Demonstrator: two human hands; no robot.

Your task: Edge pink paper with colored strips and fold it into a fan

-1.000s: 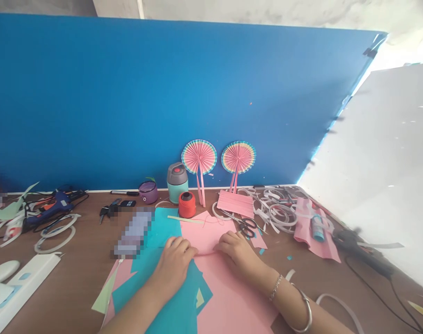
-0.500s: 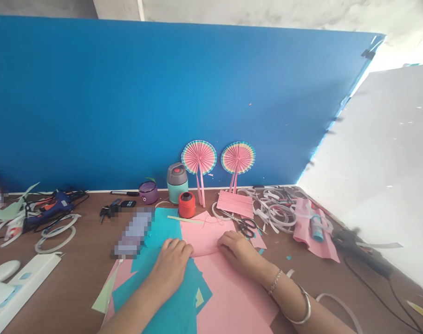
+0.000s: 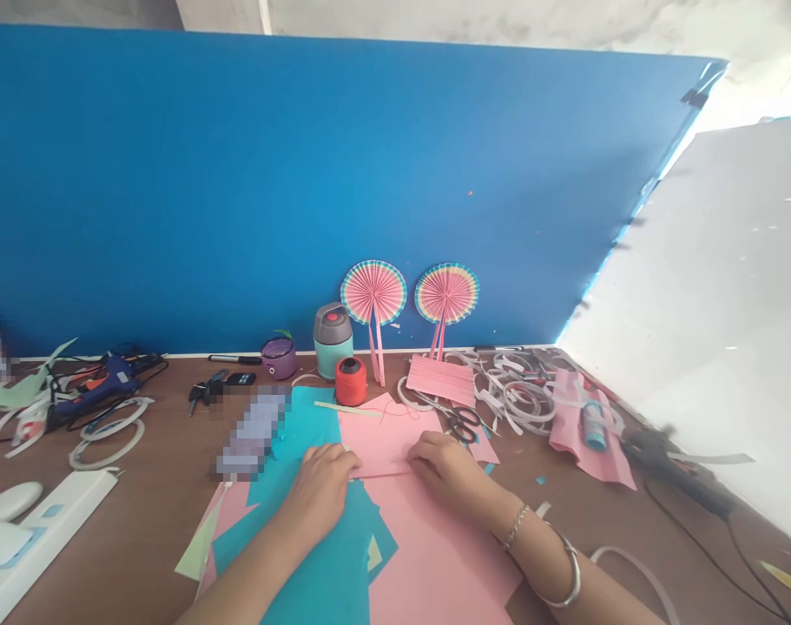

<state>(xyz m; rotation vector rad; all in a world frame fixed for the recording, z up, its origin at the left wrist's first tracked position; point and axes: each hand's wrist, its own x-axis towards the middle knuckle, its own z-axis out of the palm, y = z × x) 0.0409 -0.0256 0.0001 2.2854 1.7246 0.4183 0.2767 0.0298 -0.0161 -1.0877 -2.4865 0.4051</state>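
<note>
A sheet of pink paper point(image 3: 390, 443) lies between my hands, with a straight crease or edge running across from one hand to the other. My left hand point(image 3: 322, 479) is closed at the left end of that edge, fingertips hidden under the knuckles. At the right end my right hand point(image 3: 442, 462) pinches the same edge with curled fingers. Teal paper point(image 3: 317, 564) spreads beneath my left forearm, and a larger pink sheet point(image 3: 427, 555) lies under my right one. Black-handled scissors point(image 3: 464, 424) rest just beyond my right hand.
Two round pleated paper fans point(image 3: 373, 293) lean on the blue panel point(image 3: 239, 174). Before them stand a red container point(image 3: 351, 382), a teal flask point(image 3: 333, 343) and a pleated pink strip point(image 3: 440, 379). Coiled white strips point(image 3: 525, 404) lie right; a power strip point(image 3: 49, 538) lies left.
The pink edge between my hands looks straighter and flatter than before. Both hands stay at almost the same places, and the view has shifted slightly.
</note>
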